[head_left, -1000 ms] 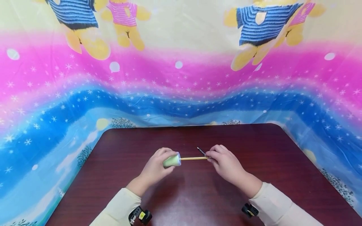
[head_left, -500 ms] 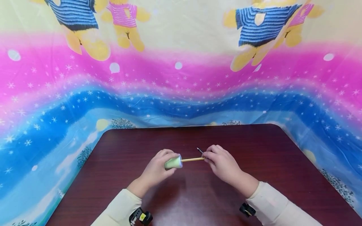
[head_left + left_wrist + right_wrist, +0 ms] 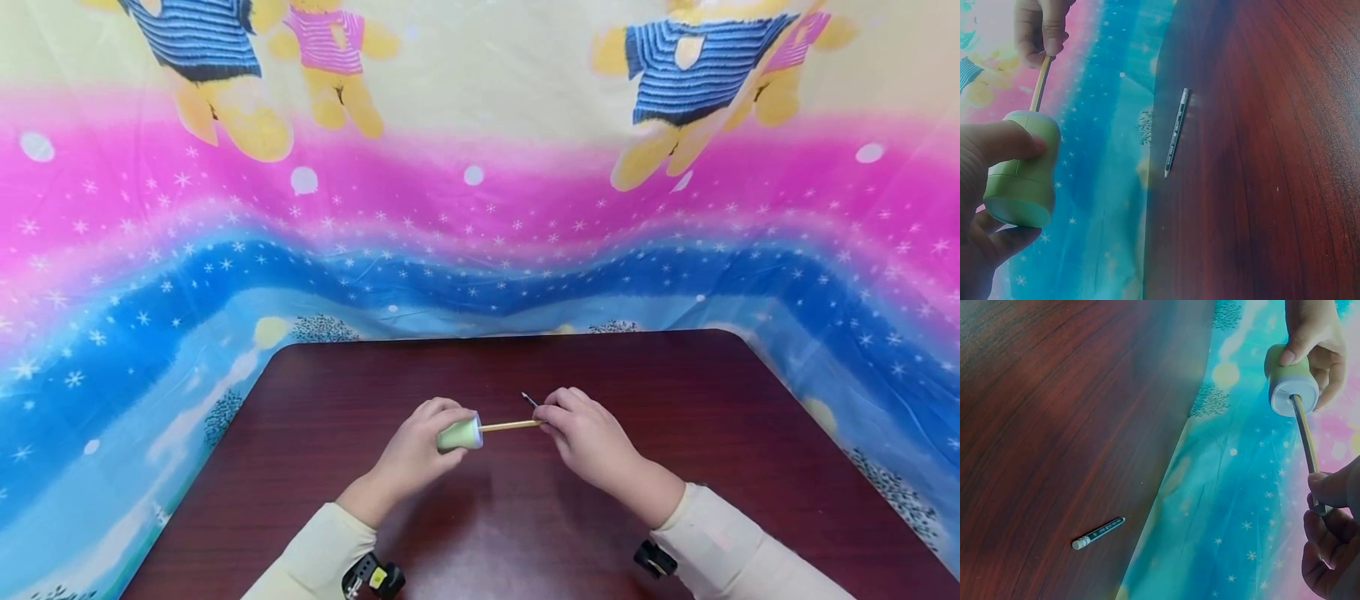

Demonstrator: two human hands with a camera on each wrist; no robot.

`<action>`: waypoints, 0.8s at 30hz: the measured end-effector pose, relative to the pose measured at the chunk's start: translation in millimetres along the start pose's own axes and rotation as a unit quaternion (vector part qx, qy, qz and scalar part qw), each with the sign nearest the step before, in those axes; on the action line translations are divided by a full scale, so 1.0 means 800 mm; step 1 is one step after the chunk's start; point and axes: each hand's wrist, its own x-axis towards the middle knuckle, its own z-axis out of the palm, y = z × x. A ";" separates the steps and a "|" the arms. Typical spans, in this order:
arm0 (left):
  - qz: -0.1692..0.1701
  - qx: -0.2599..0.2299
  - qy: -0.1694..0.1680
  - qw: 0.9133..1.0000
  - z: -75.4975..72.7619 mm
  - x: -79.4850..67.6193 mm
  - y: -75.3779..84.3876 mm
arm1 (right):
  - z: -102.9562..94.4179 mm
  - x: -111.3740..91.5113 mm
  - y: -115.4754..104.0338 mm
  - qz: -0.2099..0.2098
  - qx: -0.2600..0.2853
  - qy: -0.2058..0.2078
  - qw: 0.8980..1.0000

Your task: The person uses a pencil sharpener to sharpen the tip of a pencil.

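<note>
My left hand (image 3: 408, 446) grips a light green pencil sharpener (image 3: 457, 433) with a pale, whitish end face, thumb on one side and fingers on the other. A yellow pencil (image 3: 510, 426) runs from the hole in that face across to my right hand (image 3: 596, 433). In the right wrist view, thumb and fingertips pinch this pencil (image 3: 1305, 434) near its outer end, while its other tip is hidden inside the sharpener (image 3: 1294, 397). Both are held above the table. A second pencil (image 3: 1176, 133), dark with pale print, lies on the tabletop beyond the right hand.
The dark red-brown wooden table (image 3: 360, 375) has rounded far corners. Behind it and along both sides hangs a cloth (image 3: 480, 225) printed with bears and snowflakes. A black wrist-camera mount (image 3: 372, 575) sits at the left sleeve, another mount (image 3: 656, 558) at the right.
My right hand has shifted slightly left toward the sharpener, so less of the yellow pencil shows between the hands. The sharpener has moved a touch right and nearer. The dark pencil stays put.
</note>
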 end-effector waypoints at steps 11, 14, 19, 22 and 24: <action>0.011 0.004 -0.007 1.000 -0.002 -0.001 0.003 | -0.006 0.004 -0.010 0.033 0.021 -0.055 0.998; 0.013 -0.001 -0.011 1.000 -0.002 0.000 0.005 | -0.006 0.005 -0.012 0.041 0.029 -0.073 0.996; 0.016 0.001 -0.005 1.000 -0.002 0.002 0.007 | -0.005 0.007 -0.012 0.054 0.036 -0.076 0.995; 0.016 -0.003 0.001 1.000 -0.002 0.003 0.008 | -0.005 0.009 -0.011 0.064 0.047 -0.075 0.994; 0.016 -0.009 0.004 1.000 -0.002 0.004 0.008 | -0.005 0.010 -0.011 0.074 0.056 -0.075 0.993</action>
